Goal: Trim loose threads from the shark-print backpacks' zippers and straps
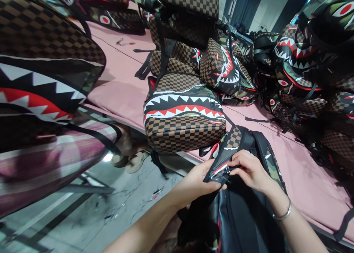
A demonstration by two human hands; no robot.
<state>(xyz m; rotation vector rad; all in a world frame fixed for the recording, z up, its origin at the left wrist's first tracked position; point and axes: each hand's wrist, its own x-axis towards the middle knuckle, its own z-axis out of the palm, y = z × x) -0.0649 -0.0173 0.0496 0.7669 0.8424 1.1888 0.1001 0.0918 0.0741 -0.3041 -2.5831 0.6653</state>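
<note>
A backpack (243,208) with black, camouflage and brown checkered panels lies in front of me at the near edge of the pink table (304,172). My left hand (197,181) grips the edge of its opening from the left, fingers curled around the fabric. My right hand (250,170), with a silver bracelet at the wrist, pinches a small red, white and black tag (221,170) at the same edge. Just behind stands another backpack (184,114) with a shark-mouth print and brown checkers.
Many more shark-mouth backpacks are piled at the back (218,61) and at the right (309,68). A large one (41,72) hangs close at the left. Someone's feet in sandals (129,160) show under the table. A metal frame (88,188) stands on the grey floor.
</note>
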